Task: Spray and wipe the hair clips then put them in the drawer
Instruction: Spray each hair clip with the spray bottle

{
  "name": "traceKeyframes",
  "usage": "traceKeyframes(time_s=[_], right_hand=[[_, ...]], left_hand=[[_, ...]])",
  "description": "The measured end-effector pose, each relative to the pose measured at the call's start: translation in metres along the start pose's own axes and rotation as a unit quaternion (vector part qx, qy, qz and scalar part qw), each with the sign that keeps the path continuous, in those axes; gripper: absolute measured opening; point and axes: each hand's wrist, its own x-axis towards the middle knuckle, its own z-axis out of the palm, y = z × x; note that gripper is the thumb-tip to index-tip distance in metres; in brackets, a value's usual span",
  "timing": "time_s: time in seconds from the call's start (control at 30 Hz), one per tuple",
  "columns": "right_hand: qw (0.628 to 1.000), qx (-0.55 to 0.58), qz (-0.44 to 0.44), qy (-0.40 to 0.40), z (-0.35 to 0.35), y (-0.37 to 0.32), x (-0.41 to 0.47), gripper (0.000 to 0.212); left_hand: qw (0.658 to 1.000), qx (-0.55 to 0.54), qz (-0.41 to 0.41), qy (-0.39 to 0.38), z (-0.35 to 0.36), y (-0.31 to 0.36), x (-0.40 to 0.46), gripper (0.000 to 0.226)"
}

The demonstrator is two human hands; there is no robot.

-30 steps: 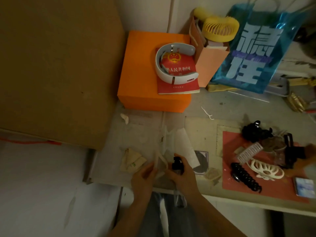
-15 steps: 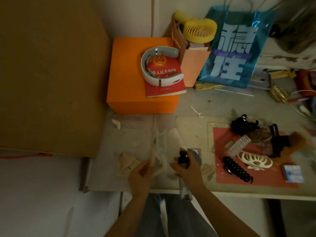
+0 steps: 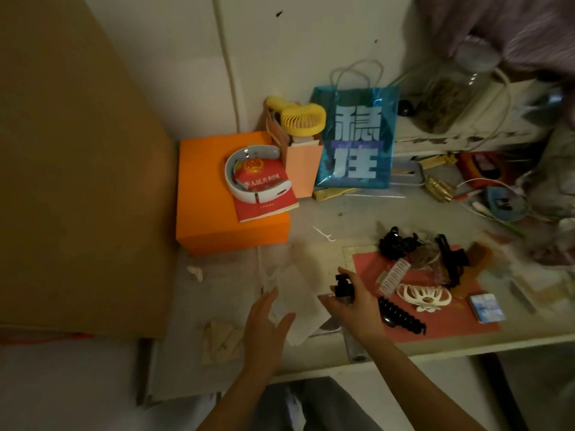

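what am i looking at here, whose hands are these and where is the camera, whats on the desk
No machine here: a person wears one camera on the head, looking down at their own hands. The right hand grips a small spray bottle with a black top. The left hand is open above a white wipe lying on the desk. On a red mat lie hair clips, among them a cream claw clip and a black claw clip. An orange box stands behind.

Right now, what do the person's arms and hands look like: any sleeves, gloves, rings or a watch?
Both forearms enter from the bottom edge and are bare: no sleeves show. The left hand and right hand wear no gloves. No ring, watch or bracelet is visible, though the light is dim.
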Motion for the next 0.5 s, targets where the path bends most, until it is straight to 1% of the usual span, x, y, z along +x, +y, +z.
traceKeyframes(time_s=[0.13,0.17,0.23,0.37,0.43,0.5], right_hand=[[0.999,0.009,0.000,0.031,-0.031,-0.001,0.005,0.059],[0.999,0.004,-0.001,0.039,-0.040,0.000,0.005,0.056],[0.998,-0.007,-0.004,0.055,-0.061,0.004,0.008,0.055],[0.997,-0.025,-0.004,0.072,-0.101,0.016,0.022,0.057],[0.996,-0.049,-0.011,0.077,-0.122,0.024,0.033,0.060],[0.997,-0.048,-0.009,0.059,-0.143,0.033,0.046,0.061]], left_hand=[[0.998,0.012,0.061,-0.027,0.016,0.014,0.006,0.045],[0.997,0.027,0.067,-0.032,0.020,0.018,0.006,0.048],[0.996,0.047,0.055,-0.050,0.031,0.027,0.007,0.056],[0.995,0.040,0.055,-0.077,0.067,0.045,0.013,0.054],[0.995,0.036,0.033,-0.082,0.091,0.057,0.014,0.056],[0.996,0.023,0.000,-0.081,0.119,0.065,0.014,0.058]])
